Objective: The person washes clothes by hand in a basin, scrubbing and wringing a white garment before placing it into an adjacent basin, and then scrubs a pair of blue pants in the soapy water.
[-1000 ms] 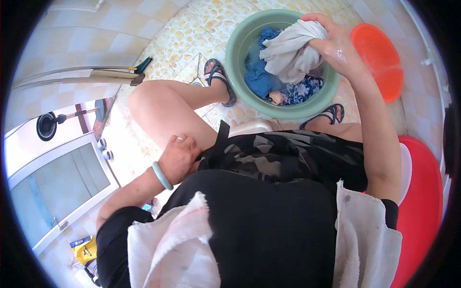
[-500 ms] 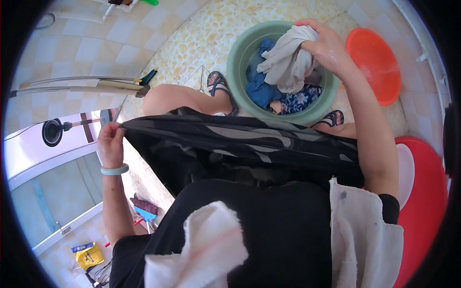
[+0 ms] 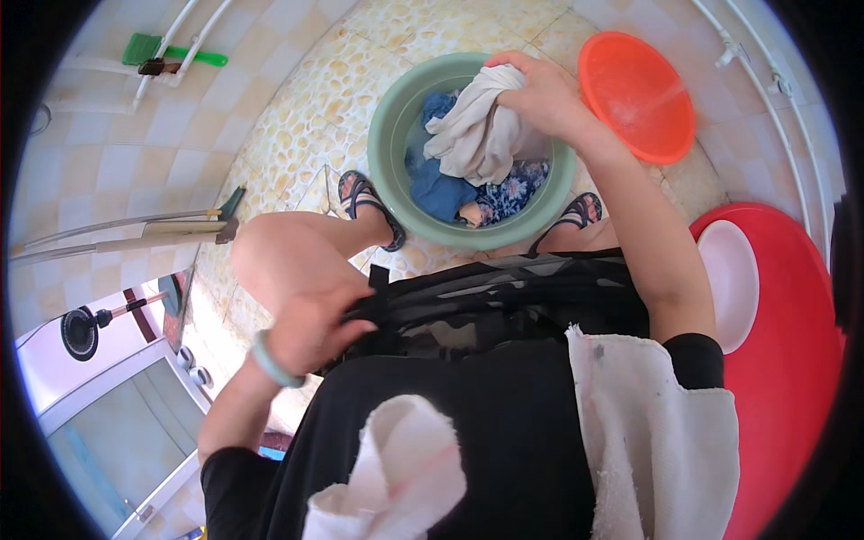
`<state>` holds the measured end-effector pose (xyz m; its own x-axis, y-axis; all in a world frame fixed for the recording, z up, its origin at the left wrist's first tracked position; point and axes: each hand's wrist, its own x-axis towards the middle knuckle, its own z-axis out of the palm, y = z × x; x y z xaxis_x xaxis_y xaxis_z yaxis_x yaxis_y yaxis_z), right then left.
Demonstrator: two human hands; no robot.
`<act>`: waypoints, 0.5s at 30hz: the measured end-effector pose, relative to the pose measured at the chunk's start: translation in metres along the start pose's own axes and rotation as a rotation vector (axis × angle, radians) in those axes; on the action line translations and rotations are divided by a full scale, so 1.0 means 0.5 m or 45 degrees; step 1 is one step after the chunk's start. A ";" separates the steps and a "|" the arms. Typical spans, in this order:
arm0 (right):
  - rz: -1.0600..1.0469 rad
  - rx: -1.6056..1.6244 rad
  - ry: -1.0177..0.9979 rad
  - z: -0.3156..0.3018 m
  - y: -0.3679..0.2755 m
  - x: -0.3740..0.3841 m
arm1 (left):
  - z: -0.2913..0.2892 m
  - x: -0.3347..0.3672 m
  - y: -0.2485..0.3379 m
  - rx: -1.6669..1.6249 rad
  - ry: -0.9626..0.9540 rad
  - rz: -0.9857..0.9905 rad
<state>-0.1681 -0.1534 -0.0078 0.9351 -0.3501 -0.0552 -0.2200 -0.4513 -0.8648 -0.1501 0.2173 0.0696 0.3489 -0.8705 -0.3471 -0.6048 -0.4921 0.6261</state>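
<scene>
A green basin (image 3: pixel 382 198) stands between my feet with wet clothes in it. My right hand (image 3: pixel 544 97) is closed on a pale grey cloth garment (image 3: pixel 475 130), holding it bunched over the basin. Below it lie a blue garment (image 3: pixel 438 196) and a dark floral one (image 3: pixel 515 193). Across my lap is a black and grey camouflage-patterned fabric (image 3: pixel 459 310). My left hand (image 3: pixel 317 328), with a pale bangle on the wrist, is at the fabric's left end. Motion smears its fingers, so its grip cannot be made out.
An orange-red basin (image 3: pixel 637 99) leans near the wall beyond my right hand. At right sits a large red tub (image 3: pixel 796 333) with a white bowl (image 3: pixel 731 288). White cloths (image 3: pixel 643 405) hang over my front. Long poles (image 3: pixel 135 236), a green brush (image 3: pixel 180 52) and a fan (image 3: pixel 79 333) are at left.
My left hand has moved right and inward from the stretched-out fabric corner. The fabric now lies lower and gathered over my lap. My right hand still holds the grey garment over the basin.
</scene>
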 end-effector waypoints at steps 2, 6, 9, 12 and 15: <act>-0.020 0.014 -0.036 0.009 0.006 0.016 | 0.065 0.042 -0.016 0.098 -0.005 0.153; -0.041 -0.076 -0.087 0.015 0.010 0.034 | 0.125 0.098 -0.086 0.361 -0.276 0.101; -0.065 -0.182 -0.136 0.017 -0.017 0.039 | 0.085 0.110 -0.125 0.752 -0.048 -0.232; -0.129 -0.242 -0.165 -0.006 -0.021 0.038 | -0.047 0.123 -0.143 0.695 0.613 -0.489; -0.030 -0.149 -0.143 0.008 -0.031 0.040 | -0.196 0.105 -0.136 0.834 1.083 -0.215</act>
<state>-0.1448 -0.1499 0.0026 0.9641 -0.2473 -0.0962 -0.2220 -0.5530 -0.8031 -0.0206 0.2058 0.0772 0.6927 -0.6239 0.3617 -0.6787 -0.7336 0.0344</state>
